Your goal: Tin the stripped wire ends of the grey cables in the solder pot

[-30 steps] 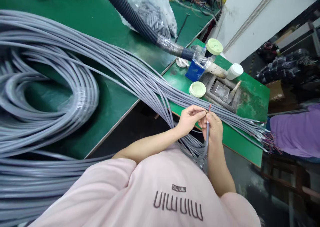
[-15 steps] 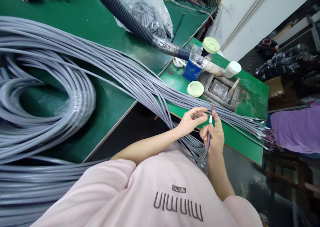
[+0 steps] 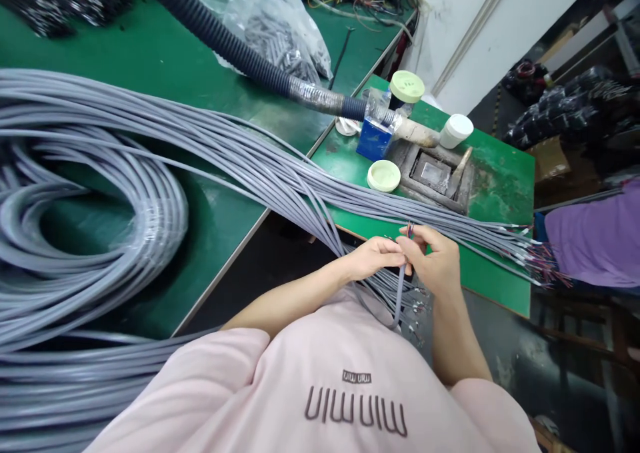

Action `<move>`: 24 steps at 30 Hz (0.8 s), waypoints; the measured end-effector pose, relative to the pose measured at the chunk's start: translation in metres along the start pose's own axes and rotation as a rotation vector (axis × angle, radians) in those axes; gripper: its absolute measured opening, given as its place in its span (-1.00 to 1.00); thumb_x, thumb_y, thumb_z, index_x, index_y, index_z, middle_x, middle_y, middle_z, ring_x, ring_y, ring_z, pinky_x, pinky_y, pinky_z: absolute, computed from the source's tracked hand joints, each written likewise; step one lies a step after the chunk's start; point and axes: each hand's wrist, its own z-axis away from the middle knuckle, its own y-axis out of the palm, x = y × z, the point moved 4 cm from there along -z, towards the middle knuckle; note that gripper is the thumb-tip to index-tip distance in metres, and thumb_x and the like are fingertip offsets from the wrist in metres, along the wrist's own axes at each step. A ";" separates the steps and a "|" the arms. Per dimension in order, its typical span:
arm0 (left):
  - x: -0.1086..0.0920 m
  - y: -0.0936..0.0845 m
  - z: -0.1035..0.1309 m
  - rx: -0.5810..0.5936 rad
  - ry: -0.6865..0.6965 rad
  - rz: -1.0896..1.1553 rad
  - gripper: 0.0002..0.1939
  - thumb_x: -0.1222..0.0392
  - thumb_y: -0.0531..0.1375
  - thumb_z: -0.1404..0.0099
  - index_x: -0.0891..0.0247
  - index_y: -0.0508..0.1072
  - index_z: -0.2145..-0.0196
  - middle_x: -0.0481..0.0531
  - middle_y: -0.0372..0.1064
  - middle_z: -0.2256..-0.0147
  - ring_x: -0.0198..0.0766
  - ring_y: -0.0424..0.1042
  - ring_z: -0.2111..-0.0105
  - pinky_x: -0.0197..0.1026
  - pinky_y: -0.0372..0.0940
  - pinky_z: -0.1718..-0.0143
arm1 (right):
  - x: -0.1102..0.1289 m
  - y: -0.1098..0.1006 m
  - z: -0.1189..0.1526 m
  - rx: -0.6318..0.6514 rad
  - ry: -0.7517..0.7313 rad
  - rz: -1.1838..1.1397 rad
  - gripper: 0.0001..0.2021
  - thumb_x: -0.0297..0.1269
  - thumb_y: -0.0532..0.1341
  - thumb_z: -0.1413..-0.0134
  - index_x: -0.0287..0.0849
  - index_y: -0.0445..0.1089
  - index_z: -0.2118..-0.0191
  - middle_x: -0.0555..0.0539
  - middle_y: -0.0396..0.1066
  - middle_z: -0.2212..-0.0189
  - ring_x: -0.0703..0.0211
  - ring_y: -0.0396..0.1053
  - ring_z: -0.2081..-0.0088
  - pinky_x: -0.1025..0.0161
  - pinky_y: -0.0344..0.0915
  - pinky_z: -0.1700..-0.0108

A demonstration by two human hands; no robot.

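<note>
My forearms angle inward, hands meeting before my chest. My left hand (image 3: 376,258) pinches the cable (image 3: 399,294) near its end; my right hand (image 3: 434,256), fingers curled nearly closed, grips the same end, wires (image 3: 410,229) protruding above. Shirt (image 3: 320,373) lettering (image 3: 357,410) appears to read "minmin", inverted.

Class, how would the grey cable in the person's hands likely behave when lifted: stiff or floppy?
The grey cable would probably flex springily rather than hang limp, since its lower length bows in a smooth curve. The wires at its tip may bend easily, as they look far finer.
</note>
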 end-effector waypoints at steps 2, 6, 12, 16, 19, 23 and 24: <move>0.000 -0.001 0.001 0.002 0.019 -0.044 -0.63 -0.07 0.38 -0.06 0.37 0.59 0.43 0.09 0.50 0.42 -0.29 0.44 0.36 -0.22 0.29 0.16 | 0.007 0.006 -0.005 -0.039 -0.029 -0.009 -0.79 -0.22 0.24 -0.08 -0.17 0.49 0.50 0.07 0.30 0.67 0.33 0.24 0.58 0.35 0.17 0.48; -0.007 -0.005 0.005 -0.043 0.022 -0.130 -0.62 -0.06 0.38 -0.07 0.35 0.60 0.34 0.09 0.50 0.43 -0.29 0.44 0.38 -0.22 0.30 0.19 | -0.011 0.005 -0.017 -0.145 0.089 -0.225 -0.74 -0.19 0.23 -0.08 -0.18 0.49 0.54 0.10 0.17 0.74 0.35 0.13 0.65 0.35 0.08 0.57; -0.008 -0.006 0.006 -0.105 0.031 -0.168 -0.59 -0.09 0.38 -0.05 0.36 0.60 0.36 0.11 0.50 0.44 -0.30 0.42 0.41 -0.24 0.29 0.23 | -0.036 -0.016 -0.019 -0.257 0.137 -0.343 -0.78 -0.20 0.25 -0.05 -0.19 0.50 0.50 0.12 0.15 0.76 0.38 0.09 0.67 0.36 0.06 0.59; 0.000 -0.007 0.002 -0.103 0.023 -0.147 -0.59 -0.10 0.38 -0.03 0.35 0.60 0.37 0.10 0.50 0.43 -0.29 0.43 0.39 -0.22 0.30 0.20 | -0.019 -0.001 -0.009 -0.018 0.110 -0.225 -0.84 -0.20 0.29 0.00 -0.17 0.52 0.44 0.08 0.34 0.69 0.32 0.26 0.62 0.36 0.21 0.54; 0.003 -0.008 0.001 -0.094 0.025 -0.143 -0.61 -0.08 0.37 -0.06 0.34 0.61 0.33 0.09 0.51 0.42 -0.30 0.43 0.37 -0.22 0.29 0.17 | -0.010 0.005 -0.006 -0.078 0.107 -0.237 -0.80 -0.18 0.29 -0.02 -0.16 0.49 0.51 0.08 0.32 0.71 0.33 0.24 0.66 0.35 0.22 0.55; 0.000 -0.011 0.003 -0.136 0.047 -0.062 -0.63 -0.04 0.38 -0.06 0.34 0.61 0.32 0.07 0.49 0.47 -0.32 0.42 0.41 -0.24 0.27 0.19 | -0.016 0.007 -0.005 -0.173 0.129 -0.306 -0.80 -0.17 0.32 0.00 -0.16 0.51 0.52 0.09 0.25 0.72 0.36 0.17 0.66 0.35 0.15 0.58; 0.000 -0.011 0.003 -0.151 0.047 -0.019 -0.62 -0.05 0.40 -0.04 0.35 0.61 0.33 0.06 0.48 0.48 -0.33 0.41 0.43 -0.24 0.27 0.21 | -0.019 0.008 -0.004 -0.184 0.138 -0.336 -0.81 -0.17 0.32 0.00 -0.16 0.53 0.50 0.10 0.23 0.73 0.36 0.15 0.66 0.35 0.12 0.58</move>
